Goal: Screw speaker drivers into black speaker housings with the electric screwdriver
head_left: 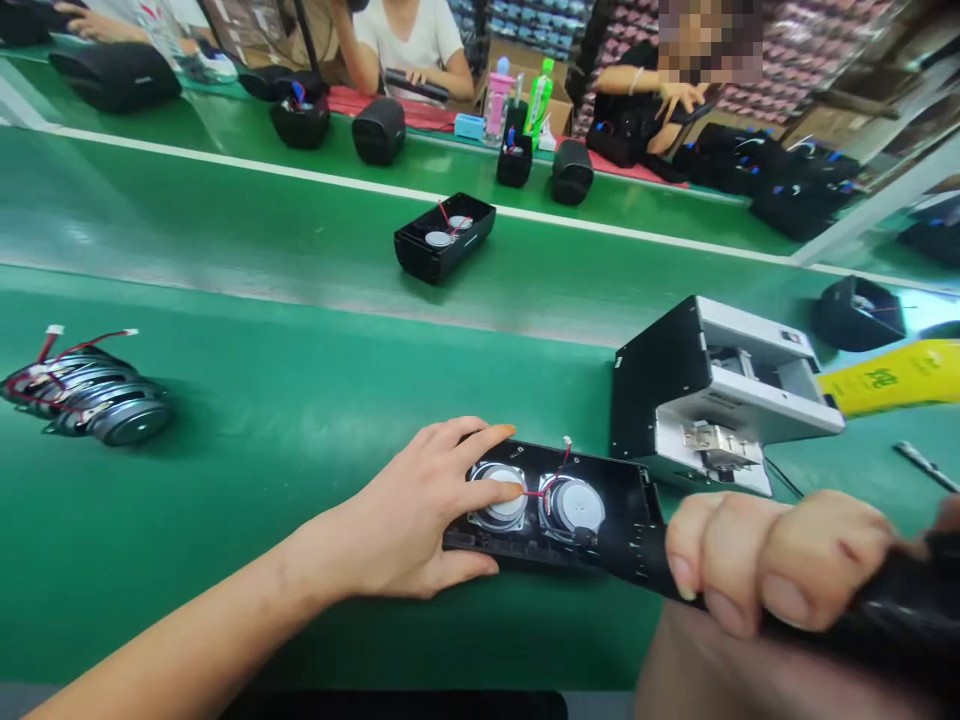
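A black speaker housing [619, 480] lies in front of me with two round speaker drivers [580, 506] set in it, joined by a red-and-black wire [556, 472] that ends in a small white plug. My left hand [431, 500] grips the housing's left end, its thumb on the near side and one finger across the left driver. In my right hand [780, 555], the fingers are wrapped round a black electric screwdriver [645, 562]. Its narrow end points left at the lower edge of the right driver; the exact contact is hidden.
Behind the housing, at right, stands a screw feeder machine [701, 400] beside a yellow packet [892, 378]. A stack of loose drivers [97, 395] sits at left. Another housing [445, 238] rests on the green conveyor [262, 225]. Several people work across it among speaker bodies [379, 130].
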Tool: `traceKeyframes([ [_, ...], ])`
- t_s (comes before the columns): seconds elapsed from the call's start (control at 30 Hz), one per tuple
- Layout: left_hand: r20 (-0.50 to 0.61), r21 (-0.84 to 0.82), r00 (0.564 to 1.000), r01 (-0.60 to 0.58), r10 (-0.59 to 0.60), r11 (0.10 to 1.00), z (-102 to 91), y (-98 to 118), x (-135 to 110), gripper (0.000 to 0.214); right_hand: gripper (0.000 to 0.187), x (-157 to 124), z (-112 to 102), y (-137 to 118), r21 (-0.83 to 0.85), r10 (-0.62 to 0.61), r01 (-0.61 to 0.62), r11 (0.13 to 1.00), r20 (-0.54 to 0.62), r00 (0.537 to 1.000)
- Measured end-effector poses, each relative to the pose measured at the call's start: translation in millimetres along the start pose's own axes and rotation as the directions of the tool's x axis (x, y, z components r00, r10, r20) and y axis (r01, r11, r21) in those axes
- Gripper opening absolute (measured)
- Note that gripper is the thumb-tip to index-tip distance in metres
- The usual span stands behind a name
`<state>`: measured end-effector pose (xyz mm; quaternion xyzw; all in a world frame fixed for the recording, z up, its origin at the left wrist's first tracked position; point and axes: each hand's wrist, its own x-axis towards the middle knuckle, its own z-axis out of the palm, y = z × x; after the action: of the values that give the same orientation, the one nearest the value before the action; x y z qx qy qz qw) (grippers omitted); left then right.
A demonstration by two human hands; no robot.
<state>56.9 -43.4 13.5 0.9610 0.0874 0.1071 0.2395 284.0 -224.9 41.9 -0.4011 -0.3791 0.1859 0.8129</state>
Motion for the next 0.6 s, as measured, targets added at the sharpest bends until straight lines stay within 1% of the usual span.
traceKeyframes([
  [0.07, -0.017, -0.003, 1.000, -0.014, 0.014, 1.000, 1.5, 0, 1, 0.064, 0.034, -1, 20, 10, -0.014, -0.058, 0.059, 0.998, 0.015, 0.998],
  [0.17, -0.044, -0.008, 0.999, -0.030, 0.030, 1.000, 1.8, 1, 2, 0.061, 0.037, 2, 34, 17, 0.019, -0.095, 0.094, 0.995, 0.064, 0.993],
  [0.27, -0.053, -0.002, 0.998, -0.030, 0.030, 1.000, 0.5, 2, 3, 0.058, 0.037, 5, 38, 20, 0.059, -0.114, 0.108, 0.992, 0.095, 0.989],
  [0.43, -0.063, 0.000, 0.997, -0.033, 0.033, 0.999, -0.3, 2, 3, 0.055, 0.037, 6, 39, 22, 0.060, -0.102, 0.095, 0.994, 0.137, 0.985],
  [0.6, -0.069, 0.001, 0.997, -0.046, 0.046, 0.999, 0.3, 2, 3, 0.053, 0.036, 4, 43, 23, 0.058, -0.099, 0.094, 0.994, 0.091, 0.991],
])
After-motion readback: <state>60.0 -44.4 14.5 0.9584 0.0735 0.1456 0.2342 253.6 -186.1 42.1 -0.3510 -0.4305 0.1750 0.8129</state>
